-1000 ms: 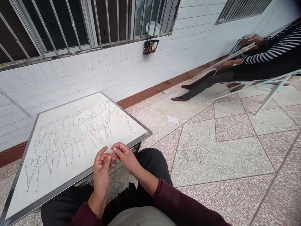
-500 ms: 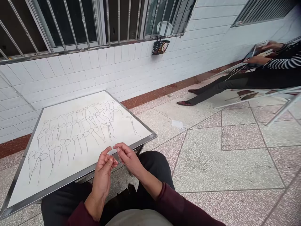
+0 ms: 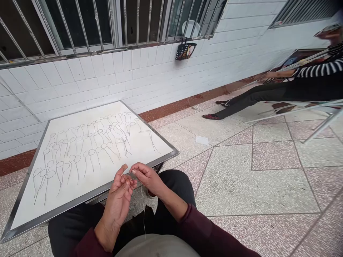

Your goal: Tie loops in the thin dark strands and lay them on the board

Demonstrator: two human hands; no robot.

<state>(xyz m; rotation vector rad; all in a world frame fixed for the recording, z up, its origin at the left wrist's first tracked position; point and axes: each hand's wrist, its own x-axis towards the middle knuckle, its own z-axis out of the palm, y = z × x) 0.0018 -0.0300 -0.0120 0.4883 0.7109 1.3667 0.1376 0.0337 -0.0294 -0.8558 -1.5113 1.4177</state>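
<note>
Close together at the table's near edge, my two hands work on a thin pale strand (image 3: 144, 212), either thread or fine wire. My left hand (image 3: 118, 194) pinches with thumb and fingers, its index finger raised; the part of the strand it grips is barely visible. Thumb and forefinger of my right hand (image 3: 147, 178) close on the strand, whose tail hangs down toward my lap. On the white table (image 3: 88, 191) lie several thin strands, each with a round loop (image 3: 50, 174) at one end and a long tail. One bent strand (image 3: 152, 141) lies apart at the right.
At the right a person in a striped sleeve (image 3: 318, 69) sits on a metal-framed seat (image 3: 318, 128), legs stretched out. A small patterned bag (image 3: 185, 51) hangs from the window bars (image 3: 138, 23). A white piece of paper (image 3: 202, 140) lies on the tiled floor (image 3: 227, 189).
My hands have come slightly closer together, and a longer tail of the strand now hangs below them. The seated person's hands have moved apart, one lower and one raised.
</note>
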